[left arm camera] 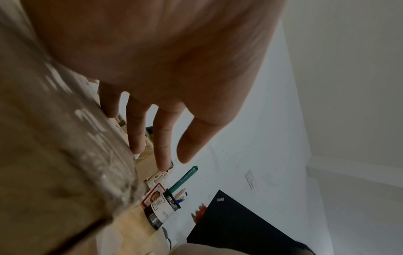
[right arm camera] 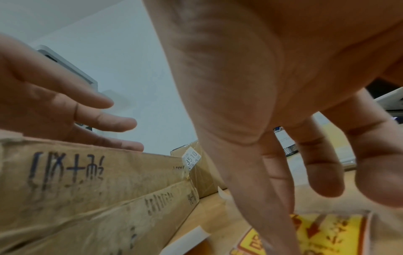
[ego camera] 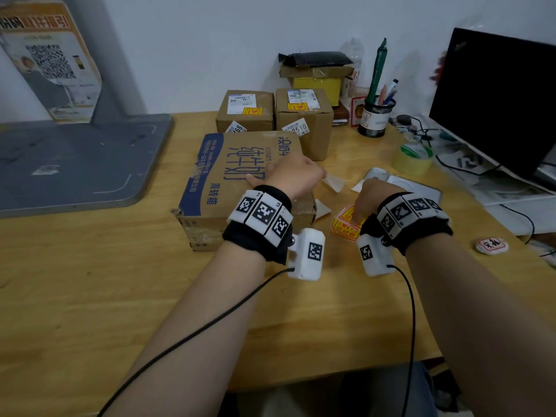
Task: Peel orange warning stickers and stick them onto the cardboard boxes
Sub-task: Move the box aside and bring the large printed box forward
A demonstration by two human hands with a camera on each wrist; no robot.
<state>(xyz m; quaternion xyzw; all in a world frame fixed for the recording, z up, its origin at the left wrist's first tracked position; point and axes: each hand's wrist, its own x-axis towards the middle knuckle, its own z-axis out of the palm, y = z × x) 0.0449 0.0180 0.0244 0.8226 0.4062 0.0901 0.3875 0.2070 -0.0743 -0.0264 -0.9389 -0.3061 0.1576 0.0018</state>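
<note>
From the head view, the right hand reaches down onto the small stack of orange-and-yellow warning stickers lying on the light wooden desk. The left hand rests over the top of the large flat brown cardboard box with blue print, which bears no orange sticker on any face in view. Two smaller brown cardboard boxes beyond the left fingertips already carry yellow-orange labels. White backing scraps lie between the two hands. The likely slip here is lifting several stickers at once, or curling one onto itself, since the stack is loose and only one hand works it.

In the left wrist view, the left fingers are straight and slightly spread, holding nothing; the innermost fingertips lie along the taped box edge, though blur hides firm contact.

In the right wrist view, the right fingers are extended and loosely apart, gripping nothing. The thumb points down and seems to touch the top sticker directly beneath it, while the other fingertips hover just above the stack. The big box stands beside the thumb, with the left hand's straight fingers resting on its upper edge.
</note>
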